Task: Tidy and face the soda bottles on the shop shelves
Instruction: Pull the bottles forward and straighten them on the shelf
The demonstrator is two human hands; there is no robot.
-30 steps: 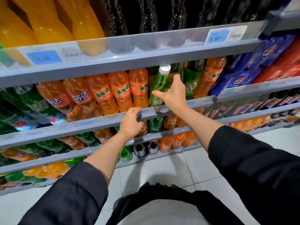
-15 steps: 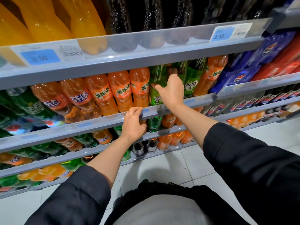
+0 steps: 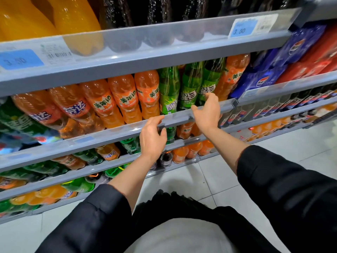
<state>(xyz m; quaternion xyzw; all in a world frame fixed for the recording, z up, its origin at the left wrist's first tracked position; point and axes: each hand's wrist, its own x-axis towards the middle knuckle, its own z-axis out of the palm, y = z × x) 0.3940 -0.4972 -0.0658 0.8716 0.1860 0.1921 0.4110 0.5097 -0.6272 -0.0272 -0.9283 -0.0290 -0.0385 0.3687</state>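
Shop shelf rail point(image 3: 116, 133): our left hand point(image 3: 152, 136) grips it; right hand point(image 3: 207, 112), fingers loose, touches green bottles point(image 3: 189, 88).

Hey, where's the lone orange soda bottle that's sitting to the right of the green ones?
In the head view, the orange soda bottle stands on the second shelf from the top, right of centre, between the green soda bottles and the blue Pepsi packs, above the right hand.
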